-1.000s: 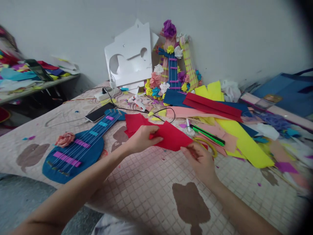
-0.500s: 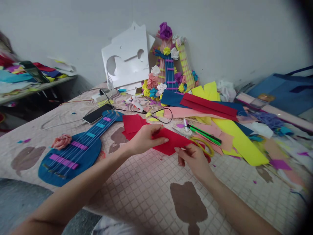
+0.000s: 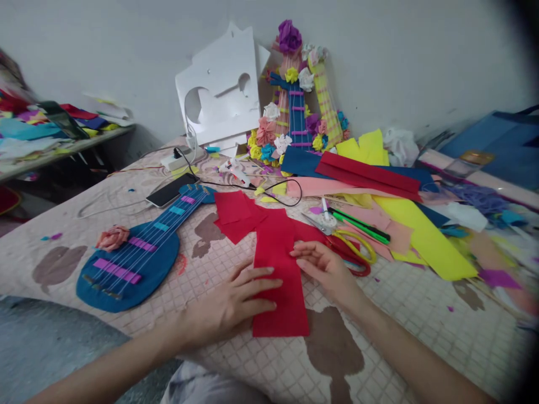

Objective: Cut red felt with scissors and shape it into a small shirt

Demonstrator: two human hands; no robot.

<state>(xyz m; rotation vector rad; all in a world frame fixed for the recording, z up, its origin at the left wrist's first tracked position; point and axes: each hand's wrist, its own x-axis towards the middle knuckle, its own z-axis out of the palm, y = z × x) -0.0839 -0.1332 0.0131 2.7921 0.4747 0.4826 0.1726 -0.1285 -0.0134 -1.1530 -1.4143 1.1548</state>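
A long red paper strip (image 3: 280,286) lies flat on the patterned tablecloth in front of me, its near end toward my lap. My left hand (image 3: 240,300) rests on its left edge with the fingers spread over the paper. At the strip's right edge, my right hand (image 3: 322,264) has its fingers extended and lightly bent, the tips touching or just beside the paper. More red paper pieces (image 3: 238,213) lie past the strip's far left side. Yellow-handled scissors (image 3: 357,241) and red-handled scissors (image 3: 357,271) lie right of the strip, partly over one another.
On the left lies a blue toy guitar (image 3: 138,252) with a pink paper flower. Behind it are a phone (image 3: 170,191), a power strip (image 3: 179,160) and a glue gun (image 3: 236,171). Coloured paper sheets (image 3: 421,235) and a green cutter (image 3: 360,226) crowd the right. Flower-decorated guitars (image 3: 297,112) lean on the wall.
The red strip, held up between both hands before, now lies lengthwise on the table. My left hand has moved down and opened flat on it. The view has shifted slightly.
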